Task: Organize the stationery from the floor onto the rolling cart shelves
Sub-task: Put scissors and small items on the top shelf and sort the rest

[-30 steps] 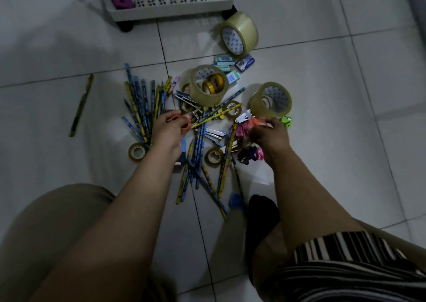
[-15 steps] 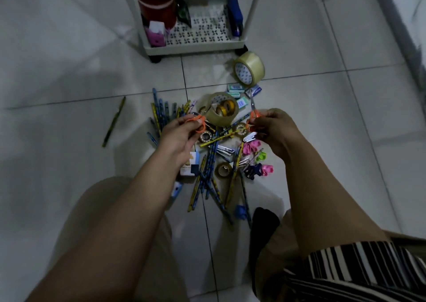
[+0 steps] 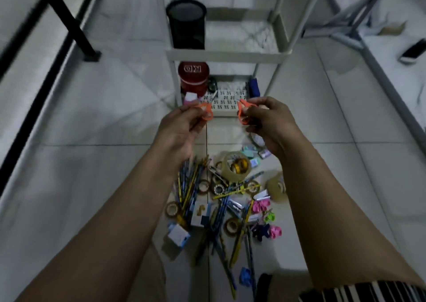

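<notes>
Both hands are gripping orange scissors: left hand [image 3: 182, 126] holding one pair [image 3: 205, 110], right hand [image 3: 268, 123] another [image 3: 244, 110], hovering near the rolling cart [image 3: 224, 55] at 12 o'clock, stationery pile [image 3: 221, 198] lying on the floor at 6.

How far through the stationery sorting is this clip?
Early. Done: black mesh cup and red tin sit on the white cart. In hand: left hand and right hand each grip orange-handled scissors. Left: pencil-and-tape pile on the floor.
</notes>
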